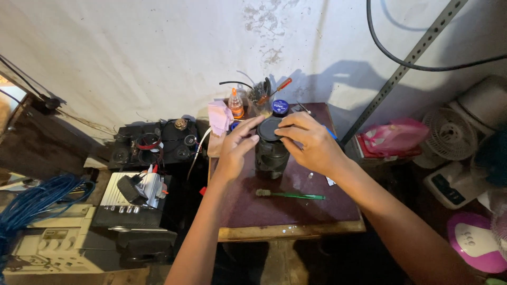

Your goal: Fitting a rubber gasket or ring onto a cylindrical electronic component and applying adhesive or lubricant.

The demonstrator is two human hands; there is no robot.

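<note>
A black cylindrical speaker [271,155] stands upright on a small maroon-topped table [296,208]. My left hand [235,148] rests against its left side, fingertips touching the round top cap. My right hand [311,142] lies over the right of the top, fingers curled on the cap's rim. Both hands hold the speaker between them. A green-handled toothbrush [290,196] lies on the table in front of it.
A glue bottle [236,104], a blue-lidded jar [280,107], a pink cloth [219,117] and an orange-handled screwdriver [274,91] crowd the table's back edge. Black audio gear [158,142] and an amplifier [132,200] sit left. Blue cable [31,198] is far left; fans [449,134] stand right.
</note>
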